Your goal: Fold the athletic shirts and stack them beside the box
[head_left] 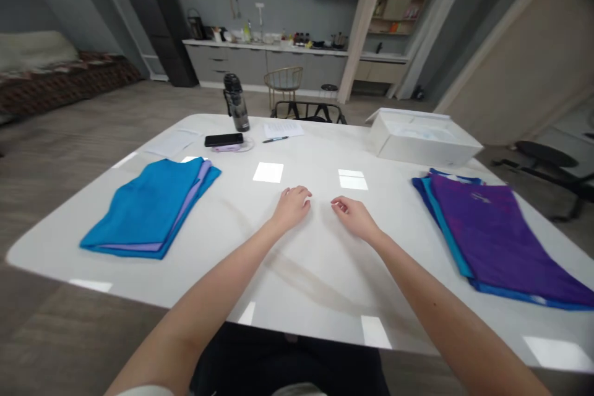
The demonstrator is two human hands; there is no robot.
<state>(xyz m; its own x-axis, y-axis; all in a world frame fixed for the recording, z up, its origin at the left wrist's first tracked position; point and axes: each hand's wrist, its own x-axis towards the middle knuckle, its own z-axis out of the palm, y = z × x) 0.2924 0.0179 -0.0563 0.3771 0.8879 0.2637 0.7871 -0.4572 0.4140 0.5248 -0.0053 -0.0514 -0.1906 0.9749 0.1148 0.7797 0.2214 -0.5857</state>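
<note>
My left hand (pixel 292 206) hovers over or rests on the middle of the white table (pixel 306 272), its fingers a little bent and apart, with nothing in it. Just to its right is my right hand (pixel 355 218), fingers loosely curled and also holding nothing. The two hands face each other with a gap between them. On the left lies a stack of folded clothes, a blue one (pixel 148 201) on top and a lilac one (pixel 186 198) showing at the edge. A purple shirt (pixel 492 229) tops another pile on the right, above blue and teal garments.
An open white box (pixel 417 145) stands at the back right. Along the far side are a dark water bottle (pixel 237 105), a black phone (pixel 223 140), a pen (pixel 275 139) and paper sheets (pixel 284 129). A black chair (pixel 309 112) stands behind the table.
</note>
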